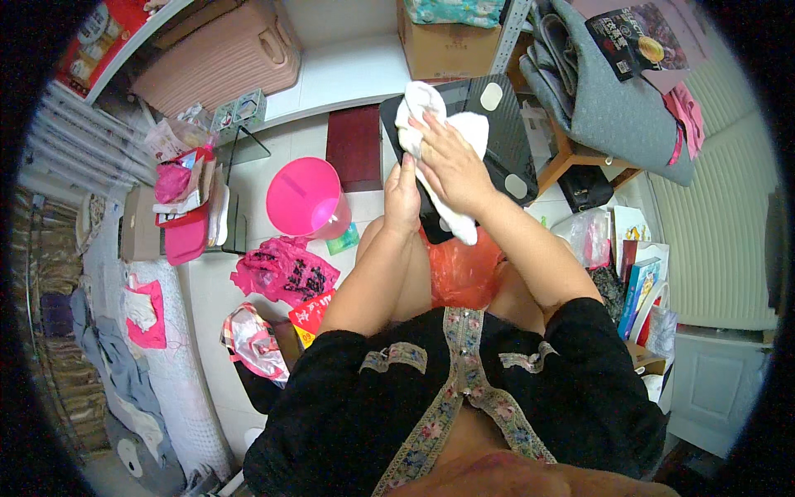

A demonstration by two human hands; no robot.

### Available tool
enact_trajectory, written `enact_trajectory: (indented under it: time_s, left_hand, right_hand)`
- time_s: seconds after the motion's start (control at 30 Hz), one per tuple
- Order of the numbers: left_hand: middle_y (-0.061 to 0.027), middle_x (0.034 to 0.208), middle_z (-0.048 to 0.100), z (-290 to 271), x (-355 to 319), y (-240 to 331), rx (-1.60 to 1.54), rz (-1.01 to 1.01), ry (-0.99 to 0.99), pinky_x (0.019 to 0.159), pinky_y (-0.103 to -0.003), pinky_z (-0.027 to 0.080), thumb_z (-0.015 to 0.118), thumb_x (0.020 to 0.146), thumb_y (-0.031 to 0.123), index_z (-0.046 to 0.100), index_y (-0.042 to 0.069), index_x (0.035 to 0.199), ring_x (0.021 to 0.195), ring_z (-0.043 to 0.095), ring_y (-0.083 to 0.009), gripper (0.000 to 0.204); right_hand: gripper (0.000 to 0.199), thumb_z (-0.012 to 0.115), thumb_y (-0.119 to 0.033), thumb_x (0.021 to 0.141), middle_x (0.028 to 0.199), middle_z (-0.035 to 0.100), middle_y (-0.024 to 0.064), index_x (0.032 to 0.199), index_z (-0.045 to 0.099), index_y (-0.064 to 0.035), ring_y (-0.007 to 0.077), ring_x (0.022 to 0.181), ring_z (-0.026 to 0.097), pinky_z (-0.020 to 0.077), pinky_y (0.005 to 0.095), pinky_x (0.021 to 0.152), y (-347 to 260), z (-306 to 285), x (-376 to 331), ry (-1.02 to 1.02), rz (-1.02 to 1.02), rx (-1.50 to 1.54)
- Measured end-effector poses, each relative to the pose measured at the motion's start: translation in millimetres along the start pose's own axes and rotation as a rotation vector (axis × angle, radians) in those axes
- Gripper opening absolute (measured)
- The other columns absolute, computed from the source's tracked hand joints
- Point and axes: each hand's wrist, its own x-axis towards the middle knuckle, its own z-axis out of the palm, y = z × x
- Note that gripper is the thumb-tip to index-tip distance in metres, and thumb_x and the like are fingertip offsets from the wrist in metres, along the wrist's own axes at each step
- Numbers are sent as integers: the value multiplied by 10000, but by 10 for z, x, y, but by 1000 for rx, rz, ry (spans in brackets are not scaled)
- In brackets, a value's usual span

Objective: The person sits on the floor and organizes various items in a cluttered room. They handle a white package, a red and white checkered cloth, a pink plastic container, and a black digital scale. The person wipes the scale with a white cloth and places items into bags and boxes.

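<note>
A flat black glass-like panel with white oval pads near its corners, which looks like a bathroom scale [509, 137], is tilted in front of me above my knees. My left hand [402, 199] is closed on its left edge, thumb on the front, the other fingers mostly hidden. Over the panel's left part lies a crumpled white cloth [470, 128]. My right hand [455, 166] presses that cloth against the surface, its fingers nearly straight and close together. One end of the cloth hangs down below my right palm.
A pink bucket [290, 199] stands left of my knees, near a pink patterned bag [281, 272]. An orange plastic bag [464, 269] lies between my legs. A grey folded mat [617, 116] rests on a wooden stool at right, with books [638, 294] nearer. Behind is a white shelf [331, 74].
</note>
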Motion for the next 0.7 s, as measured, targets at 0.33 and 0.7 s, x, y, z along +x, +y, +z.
enact_trajectory:
  time_s: [0.33,0.7]
  left_hand:
    - [-128,1157,670,-105,-60,140,-45,-28,78,886,-380,553,389,1067,291,580,-12,1202,980,682,-245,383]
    - [-19,966,648,-135,-73,7,105,-33,139,782,-235,449,488,1043,360,649,7,1068,862,569,-94,389]
  right_hand:
    - [334,594,-145,907,1436,444,262,1172,555,55,442,1373,366,307,489,1125,550,159,-236,273,334,-113]
    - [358,527,-234,957,1442,460,217,1182,576,40,370,1398,363,291,457,1149,440,182,477,180,238,-88]
